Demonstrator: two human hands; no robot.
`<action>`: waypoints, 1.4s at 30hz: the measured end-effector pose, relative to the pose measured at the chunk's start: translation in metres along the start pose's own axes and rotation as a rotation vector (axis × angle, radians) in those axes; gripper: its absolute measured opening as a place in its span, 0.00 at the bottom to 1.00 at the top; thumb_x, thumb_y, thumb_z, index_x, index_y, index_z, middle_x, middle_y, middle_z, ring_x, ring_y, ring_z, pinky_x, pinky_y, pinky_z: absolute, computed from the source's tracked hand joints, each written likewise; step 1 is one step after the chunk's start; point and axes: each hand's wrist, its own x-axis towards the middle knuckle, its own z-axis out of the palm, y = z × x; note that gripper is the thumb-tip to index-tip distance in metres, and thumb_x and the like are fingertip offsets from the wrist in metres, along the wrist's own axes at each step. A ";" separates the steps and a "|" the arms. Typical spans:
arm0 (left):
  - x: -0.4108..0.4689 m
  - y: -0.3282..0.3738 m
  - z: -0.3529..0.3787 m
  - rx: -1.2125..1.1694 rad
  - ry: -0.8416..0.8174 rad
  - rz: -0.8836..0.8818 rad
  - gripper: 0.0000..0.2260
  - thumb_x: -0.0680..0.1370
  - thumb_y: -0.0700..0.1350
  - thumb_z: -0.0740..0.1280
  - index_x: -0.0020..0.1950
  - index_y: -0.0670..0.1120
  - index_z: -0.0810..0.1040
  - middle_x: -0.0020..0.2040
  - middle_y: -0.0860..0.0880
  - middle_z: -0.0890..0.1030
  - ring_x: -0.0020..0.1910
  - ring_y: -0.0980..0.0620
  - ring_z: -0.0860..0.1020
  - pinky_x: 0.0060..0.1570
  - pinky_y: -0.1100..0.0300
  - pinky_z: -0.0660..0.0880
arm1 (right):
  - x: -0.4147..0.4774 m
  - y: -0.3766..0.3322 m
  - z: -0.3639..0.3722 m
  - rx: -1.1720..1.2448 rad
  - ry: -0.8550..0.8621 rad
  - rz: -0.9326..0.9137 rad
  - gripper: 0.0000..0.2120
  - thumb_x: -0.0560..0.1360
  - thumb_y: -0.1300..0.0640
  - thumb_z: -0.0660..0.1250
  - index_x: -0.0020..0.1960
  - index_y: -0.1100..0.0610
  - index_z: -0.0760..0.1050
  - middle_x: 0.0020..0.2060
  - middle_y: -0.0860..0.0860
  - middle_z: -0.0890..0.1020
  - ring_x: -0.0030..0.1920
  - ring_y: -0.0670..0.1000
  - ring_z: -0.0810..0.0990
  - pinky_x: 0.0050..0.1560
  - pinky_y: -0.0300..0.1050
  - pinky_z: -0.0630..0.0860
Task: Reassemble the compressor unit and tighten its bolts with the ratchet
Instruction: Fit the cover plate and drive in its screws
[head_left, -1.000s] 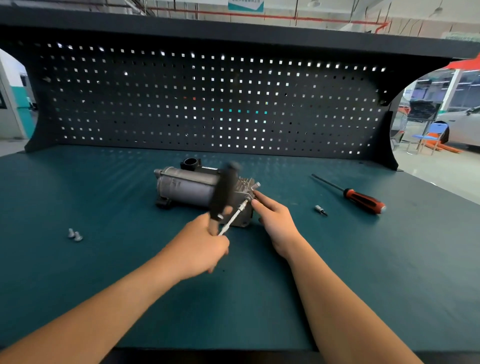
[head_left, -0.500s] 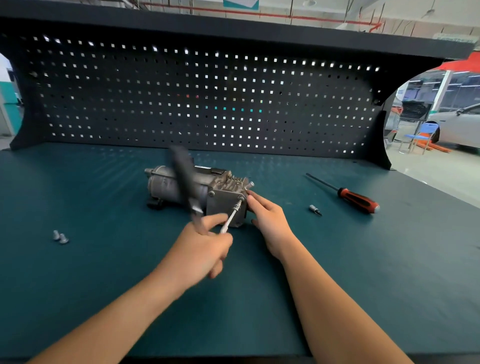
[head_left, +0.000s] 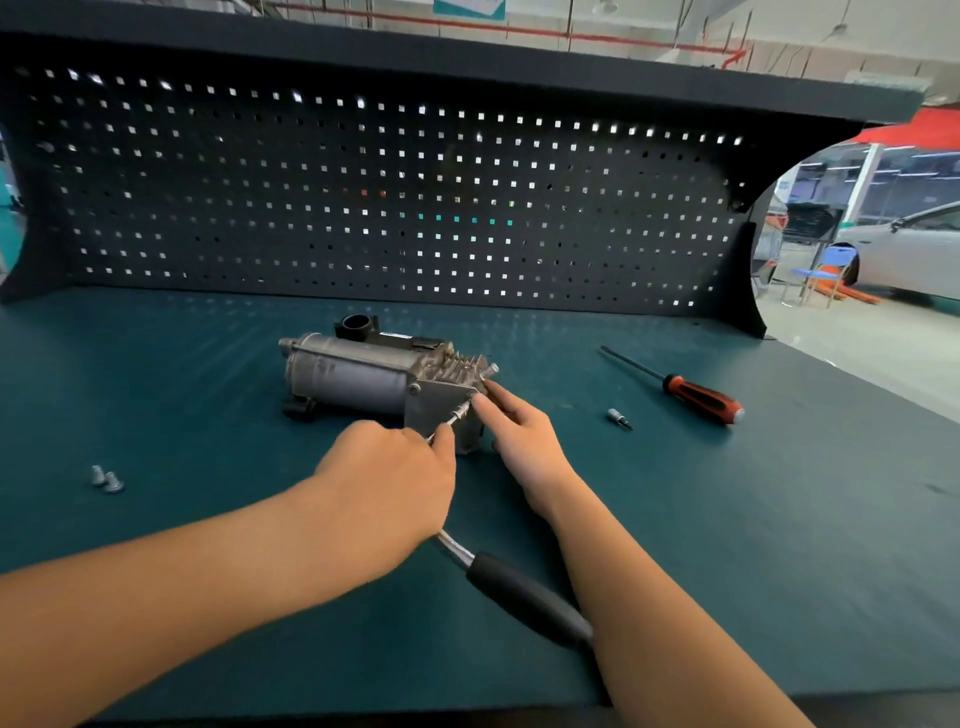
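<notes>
The grey compressor unit (head_left: 363, 376) lies on its side on the green bench mat, its flat end plate facing me. My left hand (head_left: 389, 483) grips the head end of the ratchet (head_left: 524, 597), whose black handle points down toward me under my right forearm. The ratchet's thin extension (head_left: 456, 415) runs up to a bolt at the plate's upper right corner. My right hand (head_left: 519, 441) pinches the extension tip at that bolt with thumb and forefinger. Another bolt (head_left: 489, 372) sticks out of the finned head just above.
Two loose bolts (head_left: 106, 479) lie on the mat at the left. A red-and-black screwdriver (head_left: 698, 397) and a small socket bit (head_left: 618, 417) lie to the right of the compressor. A black pegboard (head_left: 363, 197) closes the back of the bench.
The ratchet handle has swung from pointing up over the compressor, round to the left, down to pointing toward me. My right hand has stayed at the bolt.
</notes>
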 end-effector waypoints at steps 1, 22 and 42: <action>-0.001 -0.004 0.004 -0.058 0.030 -0.018 0.29 0.78 0.43 0.59 0.75 0.41 0.49 0.54 0.48 0.76 0.52 0.46 0.77 0.27 0.58 0.56 | 0.000 0.000 0.000 -0.008 0.017 -0.008 0.23 0.77 0.52 0.64 0.71 0.55 0.66 0.59 0.43 0.74 0.55 0.39 0.72 0.43 0.22 0.69; -0.011 0.004 0.023 -1.674 0.144 -0.407 0.21 0.77 0.34 0.57 0.52 0.60 0.78 0.36 0.47 0.79 0.17 0.55 0.67 0.22 0.67 0.65 | 0.005 0.003 -0.006 0.024 -0.043 0.038 0.20 0.78 0.63 0.60 0.69 0.51 0.69 0.52 0.40 0.79 0.48 0.33 0.76 0.46 0.29 0.71; 0.000 -0.044 0.014 -0.256 0.207 0.030 0.22 0.78 0.44 0.58 0.70 0.58 0.60 0.48 0.52 0.76 0.49 0.48 0.77 0.36 0.58 0.64 | 0.014 0.008 0.010 -0.446 0.146 -0.203 0.10 0.71 0.57 0.71 0.52 0.57 0.80 0.38 0.44 0.80 0.41 0.43 0.78 0.45 0.34 0.74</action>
